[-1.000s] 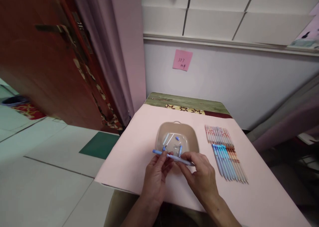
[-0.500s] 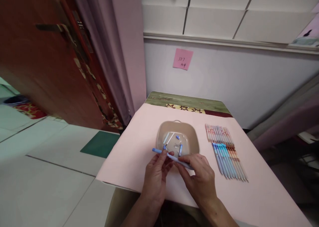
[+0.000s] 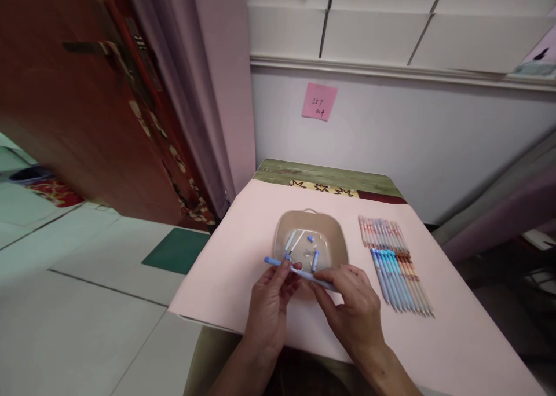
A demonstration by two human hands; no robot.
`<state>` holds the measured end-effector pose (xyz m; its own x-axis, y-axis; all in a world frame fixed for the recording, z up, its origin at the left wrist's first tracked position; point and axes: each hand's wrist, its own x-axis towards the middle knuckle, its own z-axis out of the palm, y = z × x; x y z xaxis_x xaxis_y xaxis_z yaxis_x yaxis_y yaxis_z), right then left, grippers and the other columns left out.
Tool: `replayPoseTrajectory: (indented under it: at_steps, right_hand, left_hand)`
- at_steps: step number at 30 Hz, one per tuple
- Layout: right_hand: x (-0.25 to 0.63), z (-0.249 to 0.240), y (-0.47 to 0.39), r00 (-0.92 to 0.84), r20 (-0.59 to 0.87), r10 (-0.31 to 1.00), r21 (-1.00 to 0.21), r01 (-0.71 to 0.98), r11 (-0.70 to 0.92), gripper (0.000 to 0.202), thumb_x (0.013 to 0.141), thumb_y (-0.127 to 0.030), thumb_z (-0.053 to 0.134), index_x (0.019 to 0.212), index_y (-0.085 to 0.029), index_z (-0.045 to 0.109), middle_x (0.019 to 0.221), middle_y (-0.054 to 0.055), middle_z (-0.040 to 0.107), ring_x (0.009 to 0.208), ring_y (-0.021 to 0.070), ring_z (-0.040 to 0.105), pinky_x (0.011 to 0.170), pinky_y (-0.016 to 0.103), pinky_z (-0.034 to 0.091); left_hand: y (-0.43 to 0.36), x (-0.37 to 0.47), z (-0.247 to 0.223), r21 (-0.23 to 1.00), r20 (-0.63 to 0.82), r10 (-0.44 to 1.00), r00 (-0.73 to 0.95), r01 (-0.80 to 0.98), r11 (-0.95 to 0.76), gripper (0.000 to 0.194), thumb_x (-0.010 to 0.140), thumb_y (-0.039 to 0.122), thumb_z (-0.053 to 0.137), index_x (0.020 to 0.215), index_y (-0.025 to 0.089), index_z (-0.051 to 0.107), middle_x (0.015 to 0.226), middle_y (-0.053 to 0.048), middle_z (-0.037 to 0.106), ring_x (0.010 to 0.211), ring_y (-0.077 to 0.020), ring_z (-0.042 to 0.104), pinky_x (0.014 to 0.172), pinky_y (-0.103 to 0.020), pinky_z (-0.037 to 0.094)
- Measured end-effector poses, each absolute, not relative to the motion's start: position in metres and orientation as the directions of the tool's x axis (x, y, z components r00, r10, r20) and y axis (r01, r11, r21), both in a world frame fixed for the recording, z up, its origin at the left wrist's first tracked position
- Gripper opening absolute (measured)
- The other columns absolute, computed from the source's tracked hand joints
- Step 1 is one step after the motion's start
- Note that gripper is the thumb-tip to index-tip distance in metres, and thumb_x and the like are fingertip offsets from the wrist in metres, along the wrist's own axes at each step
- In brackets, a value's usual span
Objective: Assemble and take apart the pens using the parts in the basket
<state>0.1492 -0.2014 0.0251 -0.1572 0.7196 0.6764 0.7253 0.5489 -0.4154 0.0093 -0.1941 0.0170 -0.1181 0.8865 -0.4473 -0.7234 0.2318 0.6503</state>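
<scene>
A blue pen (image 3: 304,274) lies across both hands over the near rim of a beige basin (image 3: 313,219). My left hand (image 3: 270,300) pinches it close to its darker blue end, and my right hand (image 3: 351,303) grips the paler barrel. Whether the pen is in one piece or two between the fingers is hard to see. Inside the basin are a blue pen part (image 3: 315,261), a small blue piece (image 3: 310,239), a pale tube (image 3: 290,239), a thin white stick (image 3: 297,242) and clear scraps.
To the right of the basin, blue and brown pens (image 3: 399,283) lie in a neat row, with a row of reddish pens (image 3: 382,234) behind them. A pink cover (image 3: 226,257) spreads over the table, which stands against a white wall bearing a pink note (image 3: 319,102).
My right hand has shifted slightly to the right and down along the pen. The left hand stays almost where it was, and the pens in rows lie unmoved.
</scene>
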Motion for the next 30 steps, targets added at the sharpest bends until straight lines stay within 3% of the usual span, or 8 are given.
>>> replayPoseTrajectory:
  at_steps: [5,17,20,24,28,30]
  right_hand:
    - [0.148,0.024,-0.201,-0.147,0.674,0.723,-0.427,0.722,0.545,0.003,0.085,-0.02,0.062,0.087,-0.023,0.063,0.074,0.0,0.07,0.067,0.0157,0.064,0.079,0.034,0.043]
    - [0.142,0.019,-0.199,-0.108,0.677,0.728,-0.467,0.701,0.538,0.003,0.087,-0.02,0.061,0.089,-0.023,0.063,0.079,0.002,0.072,0.071,0.0173,0.065,0.075,0.034,0.043]
    - [0.142,0.022,-0.197,-0.101,0.678,0.728,-0.46,0.714,0.528,0.003,0.086,-0.023,0.063,0.089,-0.022,0.064,0.078,0.002,0.072,0.068,0.0164,0.064,0.074,0.033,0.043]
    - [0.143,0.022,-0.194,-0.105,0.653,0.75,-0.452,0.74,0.498,0.012,0.089,-0.026,0.06,0.079,-0.022,0.065,0.067,0.0,0.07,0.057,0.0142,0.06,0.067,0.03,0.04]
    - [0.142,0.017,-0.195,-0.114,0.642,0.758,-0.405,0.789,0.462,0.025,0.093,-0.027,0.053,0.073,-0.022,0.066,0.06,0.0,0.067,0.053,0.0147,0.057,0.06,0.03,0.036]
    - [0.139,0.013,-0.196,-0.114,0.626,0.772,-0.41,0.794,0.45,0.022,0.094,-0.029,0.051,0.081,-0.022,0.067,0.066,0.001,0.069,0.056,0.0158,0.059,0.062,0.03,0.037]
  left_hand:
    - [-0.195,0.014,0.015,0.727,-0.381,0.907,-0.178,-0.664,0.175,0.023,0.066,0.028,0.079,0.08,0.011,0.071,0.08,-0.008,0.073,0.076,-0.0149,0.065,0.075,-0.026,0.05]
    - [-0.194,0.018,0.018,0.67,-0.378,0.923,-0.073,-0.71,0.218,0.027,0.063,0.03,0.081,0.078,0.01,0.073,0.078,-0.01,0.073,0.074,-0.018,0.067,0.075,-0.029,0.052]
    - [-0.194,0.017,0.019,0.677,-0.377,0.924,-0.069,-0.701,0.224,0.026,0.065,0.03,0.08,0.081,0.01,0.072,0.081,-0.01,0.072,0.072,-0.0154,0.065,0.066,-0.024,0.051]
    - [-0.193,0.016,0.019,0.694,-0.391,0.918,-0.071,-0.678,0.243,0.026,0.065,0.027,0.08,0.084,0.01,0.071,0.083,-0.01,0.072,0.067,-0.0119,0.062,0.045,-0.016,0.039]
    - [-0.194,0.019,0.017,0.684,-0.371,0.925,-0.083,-0.698,0.212,0.026,0.064,0.026,0.081,0.083,0.01,0.071,0.079,-0.008,0.071,0.061,-0.0086,0.057,0.046,-0.015,0.04]
    - [-0.193,0.018,0.015,0.678,-0.371,0.921,-0.121,-0.713,0.179,0.026,0.063,0.025,0.081,0.081,0.01,0.071,0.077,-0.007,0.071,0.059,-0.0072,0.056,0.053,-0.016,0.045]
